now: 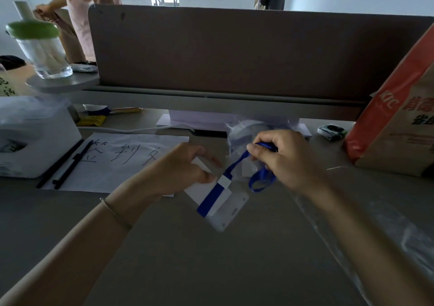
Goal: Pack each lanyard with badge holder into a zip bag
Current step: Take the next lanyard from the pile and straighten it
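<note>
Green-lidded clear cup (40, 47) at far left on a small round shelf, white box (35, 136) below it on the grey worktop (187, 258). Next along, two black pens (68, 164) lying across the edge of a white sheet (112, 162) with handwritten characters. Left hand (185, 167) above the sheet's right end, grip pinched on the upper edge of the badge holder (218, 202), a clear sleeve with a white card and a blue stripe, tilted and hanging just below and to the right of the fingers. Blue lanyard (237, 162) running up from the holder's white clip to the right hand (281, 157), grip closed on the strap near its upper end, a loose loop dangling under the palm. Clear zip bag (237, 136) crumpled behind and between both hands, touching the right fingers; lanyard and holder mostly outside it, though hard to tell at the mouth. Orange-and-brown paper bag (394, 127) standing at far right.
</note>
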Demonstrator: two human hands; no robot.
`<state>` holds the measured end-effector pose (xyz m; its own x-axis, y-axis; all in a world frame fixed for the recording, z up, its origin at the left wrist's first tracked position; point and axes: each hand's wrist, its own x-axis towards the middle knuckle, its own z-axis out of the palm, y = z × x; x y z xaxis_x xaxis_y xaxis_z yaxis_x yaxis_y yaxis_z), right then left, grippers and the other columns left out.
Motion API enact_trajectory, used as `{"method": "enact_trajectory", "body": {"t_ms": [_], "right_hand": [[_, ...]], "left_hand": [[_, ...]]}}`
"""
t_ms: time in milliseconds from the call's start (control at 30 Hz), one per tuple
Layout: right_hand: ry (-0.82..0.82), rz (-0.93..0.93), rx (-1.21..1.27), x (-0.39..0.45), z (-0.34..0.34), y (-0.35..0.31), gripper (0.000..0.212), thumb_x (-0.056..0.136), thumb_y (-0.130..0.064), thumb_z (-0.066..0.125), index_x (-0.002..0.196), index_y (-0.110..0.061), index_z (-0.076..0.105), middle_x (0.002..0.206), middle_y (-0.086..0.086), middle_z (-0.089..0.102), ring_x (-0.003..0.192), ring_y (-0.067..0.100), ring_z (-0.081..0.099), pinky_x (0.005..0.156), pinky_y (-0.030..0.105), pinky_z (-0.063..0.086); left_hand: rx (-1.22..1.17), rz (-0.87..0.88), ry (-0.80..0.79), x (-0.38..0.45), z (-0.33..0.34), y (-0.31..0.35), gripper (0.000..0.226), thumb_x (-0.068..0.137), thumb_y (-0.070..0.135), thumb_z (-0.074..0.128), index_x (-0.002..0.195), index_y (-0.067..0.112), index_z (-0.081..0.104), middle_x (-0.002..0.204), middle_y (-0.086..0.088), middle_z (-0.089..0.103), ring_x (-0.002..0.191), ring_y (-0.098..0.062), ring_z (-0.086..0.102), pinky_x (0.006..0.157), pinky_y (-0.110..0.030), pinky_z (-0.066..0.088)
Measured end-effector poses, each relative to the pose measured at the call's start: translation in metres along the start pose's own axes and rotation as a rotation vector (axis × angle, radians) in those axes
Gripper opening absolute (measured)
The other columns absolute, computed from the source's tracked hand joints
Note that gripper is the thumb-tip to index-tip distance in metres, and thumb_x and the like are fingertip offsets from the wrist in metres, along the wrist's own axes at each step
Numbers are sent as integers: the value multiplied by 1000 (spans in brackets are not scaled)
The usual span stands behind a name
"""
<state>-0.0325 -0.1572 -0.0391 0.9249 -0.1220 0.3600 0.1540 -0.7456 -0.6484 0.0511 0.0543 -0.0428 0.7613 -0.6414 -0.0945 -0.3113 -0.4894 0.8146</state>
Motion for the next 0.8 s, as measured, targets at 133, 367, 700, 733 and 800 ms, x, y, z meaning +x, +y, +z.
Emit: {"method": "enact_trajectory", "body": {"t_ms": [133,367,700,733,800], "right_hand": [[-40,-18,59,-4,3,-16,35,100,-30,56,66,-21,61,49,-4,51,45,6,46,50,29,38],[-184,-22,180,-12,21,-27,42,105,-31,47,65,-20,52,53,-2,44,49,10,39,54,33,35],[-439,64,247,-16,44,-24,47,106,-30,44,62,-17,50,54,-4,48,52,12,43,61,32,39],[-461,88,256,-16,45,-22,46,106,-30,44,63,-15,50,55,-4,49,53,12,44,62,32,40],[-505,122,283,-14,45,-17,44,106,-28,45,66,-12,51,60,2,50,61,20,48,68,35,42]], "left_hand": [[45,23,203,6,1,-5,15,86,15,73,99,24,74,98,11,71,94,-8,66,83,-29,53],[-352,73,504,8,1,-14,15,83,8,74,93,18,79,93,10,76,86,-2,67,71,-17,47],[-1103,-98,404,16,-8,-26,32,91,8,62,122,9,68,121,-10,69,98,-20,66,83,-30,52],[-1140,-101,393,17,-9,-26,35,90,8,63,126,9,66,122,-8,70,97,-17,68,83,-27,54],[-1205,-109,371,19,-10,-28,41,91,5,62,131,10,61,122,-4,71,92,-12,72,77,-25,57]]}}
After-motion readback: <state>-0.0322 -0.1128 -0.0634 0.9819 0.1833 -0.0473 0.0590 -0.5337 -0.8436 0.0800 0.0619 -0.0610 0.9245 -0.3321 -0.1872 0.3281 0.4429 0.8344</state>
